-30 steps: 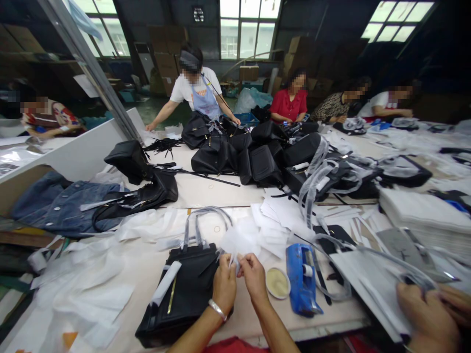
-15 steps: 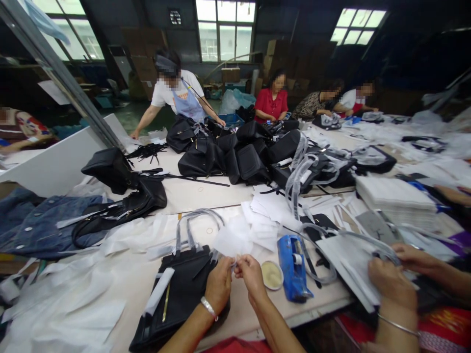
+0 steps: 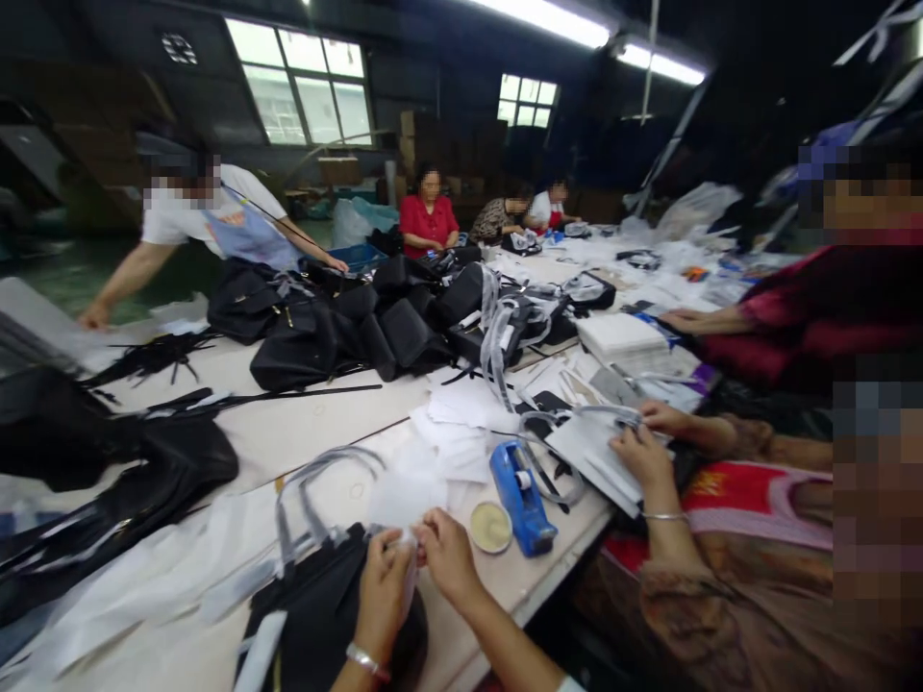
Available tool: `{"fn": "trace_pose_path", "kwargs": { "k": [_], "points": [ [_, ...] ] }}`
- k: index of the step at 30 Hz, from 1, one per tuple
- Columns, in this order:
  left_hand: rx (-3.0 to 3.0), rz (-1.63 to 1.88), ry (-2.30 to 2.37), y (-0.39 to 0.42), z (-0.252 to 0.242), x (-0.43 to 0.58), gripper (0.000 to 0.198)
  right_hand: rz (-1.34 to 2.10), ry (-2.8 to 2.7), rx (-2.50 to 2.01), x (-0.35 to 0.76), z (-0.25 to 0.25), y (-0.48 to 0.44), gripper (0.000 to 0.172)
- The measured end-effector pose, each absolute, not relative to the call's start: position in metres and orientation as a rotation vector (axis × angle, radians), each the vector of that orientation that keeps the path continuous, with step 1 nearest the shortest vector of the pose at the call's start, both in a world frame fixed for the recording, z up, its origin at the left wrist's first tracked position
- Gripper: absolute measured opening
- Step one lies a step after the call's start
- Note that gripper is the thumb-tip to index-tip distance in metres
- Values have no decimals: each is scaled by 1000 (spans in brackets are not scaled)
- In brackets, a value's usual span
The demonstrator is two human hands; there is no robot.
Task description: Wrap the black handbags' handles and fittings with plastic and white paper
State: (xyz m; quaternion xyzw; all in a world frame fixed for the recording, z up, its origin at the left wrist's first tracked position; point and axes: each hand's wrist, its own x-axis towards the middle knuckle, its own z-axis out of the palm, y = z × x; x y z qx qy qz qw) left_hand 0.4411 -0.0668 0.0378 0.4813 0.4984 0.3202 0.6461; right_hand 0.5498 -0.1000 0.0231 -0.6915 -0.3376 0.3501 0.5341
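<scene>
On our table [image 3: 448, 634], the black bag [image 3: 317, 605] lies close in front of us and could get shoved if we lean in; the blue dispenser [image 3: 523, 502] sits near the edge, so a careless bump might send it off. Our left hand [image 3: 384, 586] and right hand [image 3: 445, 553] together pinch a thin white film [image 3: 408, 538] near the bag's top, and uneven tugging might tear it.

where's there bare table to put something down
Bare table shows between the bag pile, white sheets and loose papers; a smaller patch fronts the dish and tape dispenser. Crowded: the pile, the papers, and the black bag by the left hand.
</scene>
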Motion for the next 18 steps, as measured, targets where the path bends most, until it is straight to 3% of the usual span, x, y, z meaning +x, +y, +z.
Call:
{"fn": "trace_pose_path", "kwargs": {
  "k": [3,9,14,18],
  "points": [
    [990,686,1003,-65,28,445,39,592,-998,-1756,543,30,-101,14],
    [986,664,948,-62,20,433,36,597,-1105,-1810,586,29,-138,16],
    [977,631,979,-61,36,419,37,190,-796,-2387,686,13,-202,27],
    [961,603,961,-67,42,422,38,509,-730,-2522,728,-8,-224,36]
  ]
}}
